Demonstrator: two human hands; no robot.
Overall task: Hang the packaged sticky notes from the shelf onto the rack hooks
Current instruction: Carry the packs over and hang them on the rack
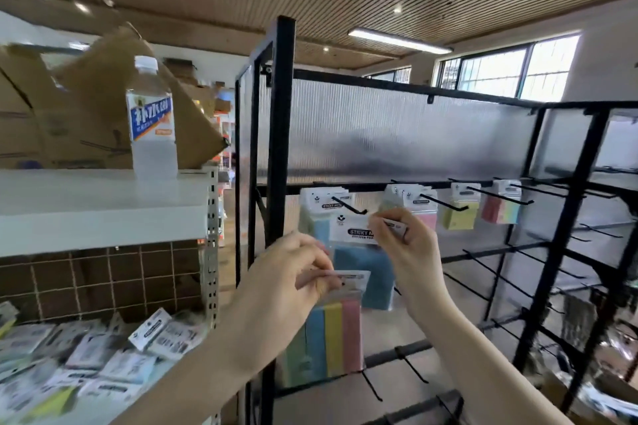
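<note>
Blue sticky-note pack (pixel 359 252) — right fingers (pixel 386 228) pinching its header — just below the hook (pixel 348 205).

Hung packs (pixel 312 214) crowding hook (pixel 348 206)

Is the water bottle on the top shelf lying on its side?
No. The water bottle stands upright on the white shelf, its cap at the top.
</note>
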